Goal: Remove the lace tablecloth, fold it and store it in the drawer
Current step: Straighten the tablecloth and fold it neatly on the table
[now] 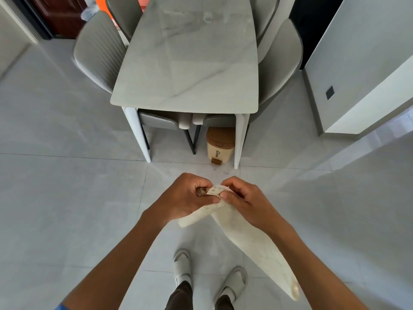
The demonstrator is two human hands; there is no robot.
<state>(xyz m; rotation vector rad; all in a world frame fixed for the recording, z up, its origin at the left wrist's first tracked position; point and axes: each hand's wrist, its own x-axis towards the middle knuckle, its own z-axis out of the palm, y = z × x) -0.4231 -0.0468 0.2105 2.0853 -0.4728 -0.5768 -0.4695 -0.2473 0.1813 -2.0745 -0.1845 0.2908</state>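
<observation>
In front of the person, above the floor: the lace tablecloth (237, 229) hangs off the counter, bunched into long folds.
Cloth shape: one short fold drops under the left hand, a longer strip trails down to the right past the slippers (183, 268).
Left hand (190, 198): grip closed, fingers curled round the cloth's upper edge.
Right hand (242, 198): grip closed, thumb and fingers pinching the same edge, just beside the left.
Counter (190, 63): marble top beyond the hands, chairs (98, 54) tucked round it.
Bin (220, 144): lid down, under the counter; contents hidden.
</observation>
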